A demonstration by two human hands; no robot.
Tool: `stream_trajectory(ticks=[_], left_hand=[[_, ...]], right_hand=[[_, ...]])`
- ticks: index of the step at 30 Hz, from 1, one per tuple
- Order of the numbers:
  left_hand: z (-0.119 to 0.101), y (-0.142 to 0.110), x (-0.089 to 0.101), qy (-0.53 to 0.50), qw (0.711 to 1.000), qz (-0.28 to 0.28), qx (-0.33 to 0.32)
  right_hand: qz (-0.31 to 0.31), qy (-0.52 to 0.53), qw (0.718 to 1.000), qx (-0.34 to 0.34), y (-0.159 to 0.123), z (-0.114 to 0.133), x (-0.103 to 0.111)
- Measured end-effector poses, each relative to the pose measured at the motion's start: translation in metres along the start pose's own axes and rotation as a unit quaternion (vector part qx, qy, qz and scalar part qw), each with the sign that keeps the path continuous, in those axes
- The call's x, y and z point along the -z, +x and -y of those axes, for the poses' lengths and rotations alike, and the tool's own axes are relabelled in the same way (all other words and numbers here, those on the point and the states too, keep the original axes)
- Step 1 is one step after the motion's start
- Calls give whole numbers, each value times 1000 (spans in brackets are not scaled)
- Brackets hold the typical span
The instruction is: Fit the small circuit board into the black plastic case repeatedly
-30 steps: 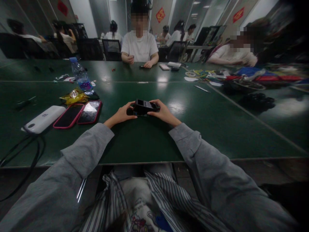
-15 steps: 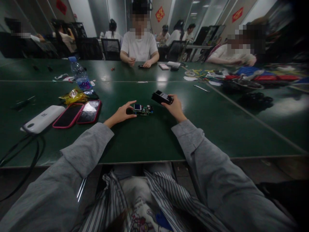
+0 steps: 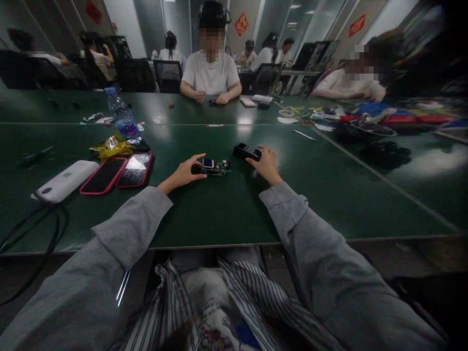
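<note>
Left of the circuit board [image 3: 219, 168] sit phones [image 3: 134, 170], a packet [image 3: 110, 146], a bottle [image 3: 122, 116].

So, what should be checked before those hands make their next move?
1. Black case apart from circuit board: ok, gap visible.
2. Right hand on black case: ok, gripping its right end.
3. Left hand touching circuit board: cannot tell; thumb and fingers flank its left end.
4. Black case resting on table: cannot tell.
5. Bottle clear of both hands: ok, well apart.
</note>
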State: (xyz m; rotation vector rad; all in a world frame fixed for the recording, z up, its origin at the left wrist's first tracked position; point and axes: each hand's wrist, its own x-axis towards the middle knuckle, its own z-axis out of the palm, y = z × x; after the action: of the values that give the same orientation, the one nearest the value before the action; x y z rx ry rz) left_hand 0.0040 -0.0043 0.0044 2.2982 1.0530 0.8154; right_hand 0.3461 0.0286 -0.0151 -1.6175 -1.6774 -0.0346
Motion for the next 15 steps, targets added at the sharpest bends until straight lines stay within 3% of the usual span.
stream_trajectory(ticks=[8, 15], left_hand=[[4, 1, -1, 6, 1000, -2, -6], [7, 1, -2, 11, 1000, 2, 0]], right_hand=[[-18, 0, 1000, 6, -1, 3, 4], [13, 30, 999, -21, -1, 2, 3]])
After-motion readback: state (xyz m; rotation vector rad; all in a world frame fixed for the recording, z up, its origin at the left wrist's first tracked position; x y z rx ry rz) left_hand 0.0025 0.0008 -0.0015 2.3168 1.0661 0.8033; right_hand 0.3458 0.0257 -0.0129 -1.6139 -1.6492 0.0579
